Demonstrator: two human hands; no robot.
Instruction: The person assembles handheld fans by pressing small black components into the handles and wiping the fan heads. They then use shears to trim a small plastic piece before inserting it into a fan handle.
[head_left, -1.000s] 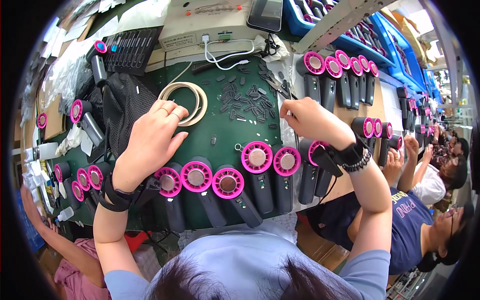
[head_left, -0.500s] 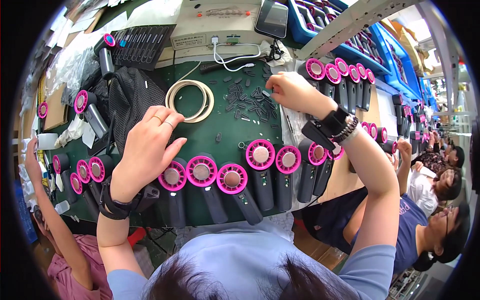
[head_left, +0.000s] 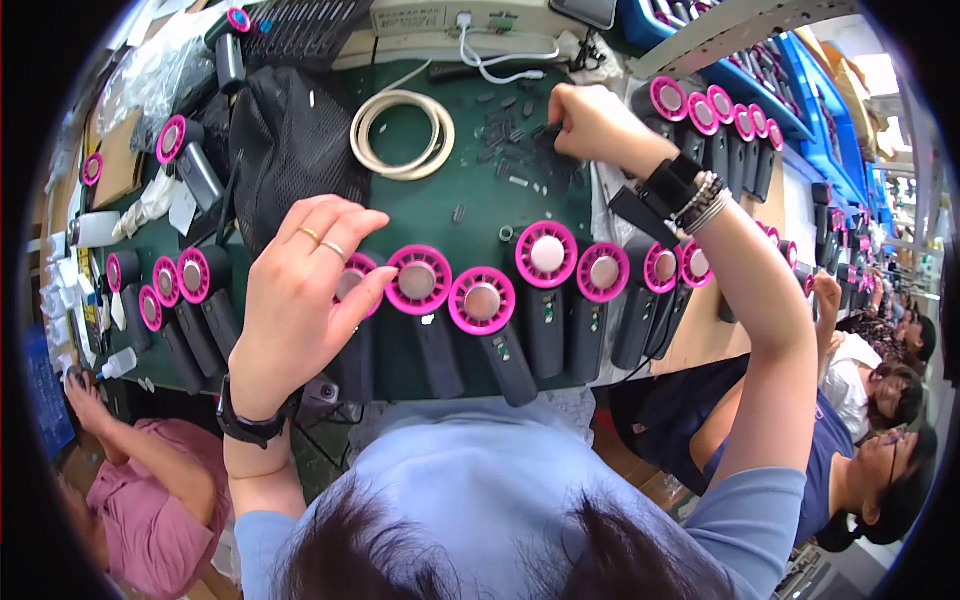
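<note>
My left hand hovers over the left end of a row of dark grey handheld fans with magenta rings. Its fingers are stretched out with nothing between them, and it partly hides the fan beneath. My right hand is at the right edge of a pile of small black plastic pieces, fingertips bent down and pressed together; whatever they pinch is hidden. Nearer me lie a fan and another fan, both with small green circuit boards showing on their handles. A single black piece lies apart.
Two rolls of cream tape lie beside a black mesh bag. A white cable runs from a beige box at the back. More fans stand at right under a metal post. Co-workers sit at both sides.
My view has shifted, so the table sits higher in the picture. My left hand has moved right over the fans' rings. My right hand stays by the black pieces, its fingers now bent down.
</note>
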